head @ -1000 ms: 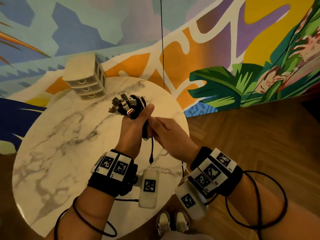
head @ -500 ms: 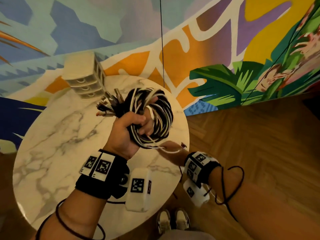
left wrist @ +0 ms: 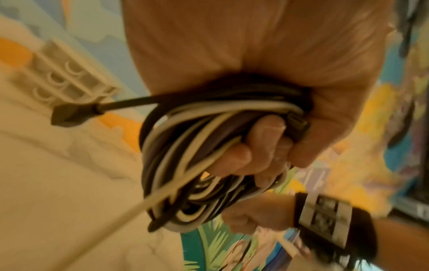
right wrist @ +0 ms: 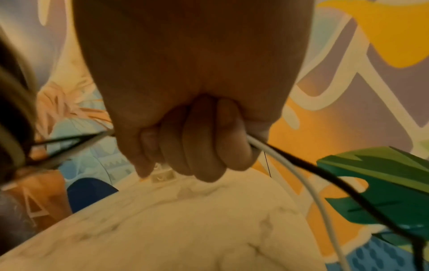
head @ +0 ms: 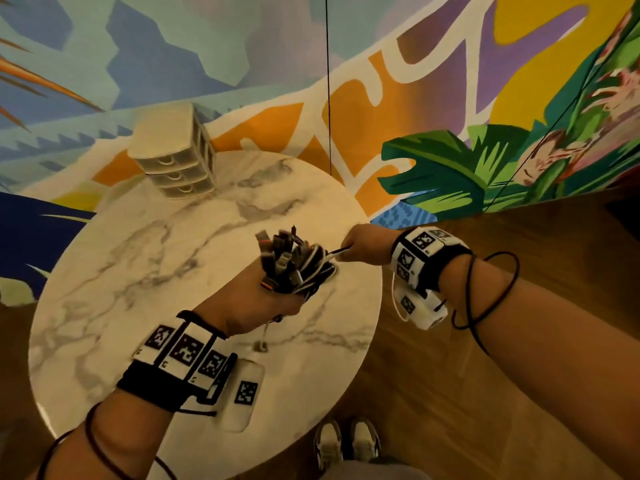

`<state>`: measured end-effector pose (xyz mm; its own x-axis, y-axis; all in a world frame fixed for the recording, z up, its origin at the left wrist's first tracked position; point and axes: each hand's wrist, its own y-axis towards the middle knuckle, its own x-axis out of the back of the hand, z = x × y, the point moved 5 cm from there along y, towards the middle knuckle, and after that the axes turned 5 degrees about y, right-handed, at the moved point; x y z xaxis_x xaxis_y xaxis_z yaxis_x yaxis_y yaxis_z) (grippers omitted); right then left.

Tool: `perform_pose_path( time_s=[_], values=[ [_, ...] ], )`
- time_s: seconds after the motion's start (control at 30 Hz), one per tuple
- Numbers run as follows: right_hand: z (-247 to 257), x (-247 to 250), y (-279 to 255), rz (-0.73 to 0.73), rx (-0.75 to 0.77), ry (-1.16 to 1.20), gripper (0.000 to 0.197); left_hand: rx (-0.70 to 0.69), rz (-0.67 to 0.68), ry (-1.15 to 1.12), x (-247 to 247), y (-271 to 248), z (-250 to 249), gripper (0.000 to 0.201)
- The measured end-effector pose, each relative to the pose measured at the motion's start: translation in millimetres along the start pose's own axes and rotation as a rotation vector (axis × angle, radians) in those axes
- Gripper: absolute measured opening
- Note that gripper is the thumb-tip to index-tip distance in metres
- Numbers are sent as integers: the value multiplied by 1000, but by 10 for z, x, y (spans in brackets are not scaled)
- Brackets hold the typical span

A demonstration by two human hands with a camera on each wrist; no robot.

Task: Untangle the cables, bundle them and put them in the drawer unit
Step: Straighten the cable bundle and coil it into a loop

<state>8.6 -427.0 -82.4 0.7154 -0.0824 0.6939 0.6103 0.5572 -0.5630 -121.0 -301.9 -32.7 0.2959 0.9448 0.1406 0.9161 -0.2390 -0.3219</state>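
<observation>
Head view: left hand [head: 256, 299] should clamp the black-and-white cable coil [head: 304, 268] firmly while right hand [head: 363, 249], gripping two loose cable tails [right wrist: 278, 155], wraps them taut over the round marble tabletop [head: 138, 271] near its right edge.

The left hand [head: 263, 299] is held over the table with its fingers [left wrist: 241, 155] curled tight into a fist around the coil of cables [left wrist: 197, 165], and the thumb side is turned upward. The left forearm comes up from the lower left and wears a black wrist band with printed markers. The right hand [head: 363, 249] is out to the right, also closed (its fingers [right wrist: 197, 146] wrap the loose cable ends [right wrist: 278, 159]), and its forearm stretches in from the right edge, nearly level.
</observation>
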Motion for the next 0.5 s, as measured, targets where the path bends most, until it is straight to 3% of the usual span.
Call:
perform_pose_path(
  time_s=[0.07, 0.23, 0.3, 0.37, 0.5],
  values=[
    [83, 100, -69, 9, 24, 1, 44, 25, -19, 213, 55, 38, 115, 28],
    [270, 168, -215, -8, 98, 97, 46, -37, -170, 436, 236, 72, 306, 28],
    [351, 166, -276, -39, 131, 205, 47, -64, -275, 568, 288, 87, 254, 18],
    [448, 169, -332, -84, 190, 330, 47, -63, -427, 678, 340, 86, 196, 28],
    [687, 28, -436, -163, 295, 514, 48, -43, -710, 305, 473, 120, 215, 34]
  ],
)
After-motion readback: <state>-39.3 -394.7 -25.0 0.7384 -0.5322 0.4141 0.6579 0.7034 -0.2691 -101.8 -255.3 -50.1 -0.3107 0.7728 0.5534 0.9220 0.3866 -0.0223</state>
